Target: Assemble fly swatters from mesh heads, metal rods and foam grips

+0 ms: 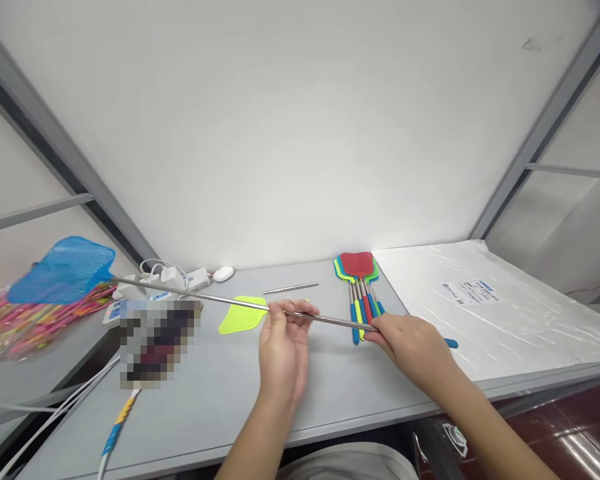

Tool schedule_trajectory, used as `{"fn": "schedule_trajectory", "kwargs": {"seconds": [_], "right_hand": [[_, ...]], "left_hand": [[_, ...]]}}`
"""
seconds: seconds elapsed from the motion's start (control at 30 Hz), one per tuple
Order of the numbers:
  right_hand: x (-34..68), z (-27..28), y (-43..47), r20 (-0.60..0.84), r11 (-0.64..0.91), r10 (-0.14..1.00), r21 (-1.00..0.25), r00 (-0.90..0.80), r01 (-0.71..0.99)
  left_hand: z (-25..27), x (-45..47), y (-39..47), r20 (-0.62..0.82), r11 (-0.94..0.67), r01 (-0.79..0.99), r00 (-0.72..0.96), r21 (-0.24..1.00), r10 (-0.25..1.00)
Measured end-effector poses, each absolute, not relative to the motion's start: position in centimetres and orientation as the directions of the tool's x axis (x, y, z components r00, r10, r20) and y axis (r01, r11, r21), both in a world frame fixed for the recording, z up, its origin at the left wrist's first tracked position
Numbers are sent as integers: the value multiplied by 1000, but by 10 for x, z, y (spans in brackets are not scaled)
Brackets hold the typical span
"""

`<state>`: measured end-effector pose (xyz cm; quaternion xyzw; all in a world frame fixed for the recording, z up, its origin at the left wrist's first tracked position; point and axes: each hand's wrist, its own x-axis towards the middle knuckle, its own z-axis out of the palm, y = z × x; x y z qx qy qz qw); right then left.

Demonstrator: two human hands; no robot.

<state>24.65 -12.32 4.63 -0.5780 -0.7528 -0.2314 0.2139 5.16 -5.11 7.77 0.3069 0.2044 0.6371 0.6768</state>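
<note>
A blue fly swatter (63, 270) with a long, extended metal shaft stretches across the view, held above the table by both hands. Around the middle of the shaft, my left hand (285, 353) is closed, palm turned up. My right hand (415, 347) is closed around the handle end, and the blue tip sticks out past it. Below the shaft a yellow-green fly swatter head (244, 315) lies on the table, partly behind my left hand. Farther back lies a short metal rod (291, 288). A pile of fly swatters (357, 267), red head uppermost, rests behind my right hand.
A large white wrapped package (430, 273) covers the right side of the grey table (200, 420). At left are power strips (165, 287) with plugs and cables, a blurred-out object (160, 347), and plastic-wrapped pink items (45, 320). A white oval device (223, 274) sits near the wall.
</note>
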Motion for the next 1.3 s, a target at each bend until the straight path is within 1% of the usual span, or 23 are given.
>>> {"fn": "schedule_trajectory", "kwargs": {"seconds": [0.07, 0.13, 0.2, 0.27, 0.37, 0.5, 0.6, 0.67, 0.7, 0.87, 0.93, 1.03, 1.1, 1.2, 1.3], "right_hand": [[245, 44, -125, 575, 229, 783, 87, -237, 969], [250, 38, -129, 570, 234, 787, 81, -237, 969], [259, 32, -135, 559, 234, 793, 86, -241, 968], [271, 28, -139, 533, 229, 809, 103, -248, 968], [287, 31, -142, 524, 193, 823, 107, -220, 975], [291, 45, -139, 582, 143, 795, 92, -170, 985], [273, 52, -134, 615, 189, 762, 89, -203, 978], [260, 53, -132, 603, 240, 761, 81, -239, 967], [255, 52, -132, 594, 259, 763, 79, -254, 963], [264, 44, -141, 550, 286, 775, 133, -311, 949], [275, 40, -145, 541, 287, 776, 156, -325, 945], [294, 36, -151, 574, 263, 753, 187, -323, 946], [305, 33, -154, 603, 249, 730, 204, -322, 947], [315, 29, -157, 620, 249, 712, 215, -329, 944], [319, 27, -159, 630, 239, 703, 227, -330, 944]], "left_hand": [[86, 41, -45, 131, -60, -765, 32, 641, 991], [95, 24, -34, 112, -76, -800, -11, 596, 994], [101, 10, -26, 87, -62, -827, -16, 559, 996], [101, 5, -22, 84, -48, -836, -3, 547, 996], [94, 11, -24, 123, -53, -810, 24, 584, 992], [84, 33, -38, 120, -25, -774, 66, 633, 991], [79, 47, -53, 93, 42, -765, 132, 642, 987], [77, 51, -61, 78, 94, -752, 190, 653, 979], [76, 51, -63, 77, 89, -751, 183, 654, 980], [69, 34, -64, 49, -48, -753, -21, 657, 999], [68, 22, -61, 41, -71, -746, -59, 662, 997], [69, 1, -52, 68, -91, -744, -62, 662, 996], [72, -16, -44, 94, -130, -763, -91, 633, 991], [76, -40, -34, 118, -247, -776, -219, 580, 968], [77, -57, -27, 73, -250, -798, -253, 549, 965]]}}
